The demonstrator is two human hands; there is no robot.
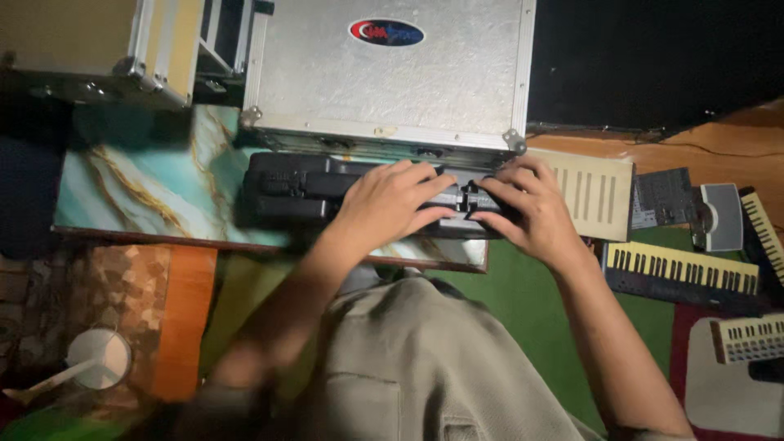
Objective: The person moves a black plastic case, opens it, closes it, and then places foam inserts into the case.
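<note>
A long black device (286,196) with ridged sections lies on a teal marbled tabletop (155,184), just in front of a silver metal flight case (388,73). My left hand (388,204) rests palm down on the device's middle, fingers spread across its top. My right hand (531,208) curls over the device's right end, fingers wrapped on its edge. Both hands touch it; its right part is hidden under them.
A second metal case (98,49) stands at the back left. To the right lie a beige slotted panel (592,188), small keyboards (682,269) and other gear on green and red floor covering. A white cup (98,359) sits lower left.
</note>
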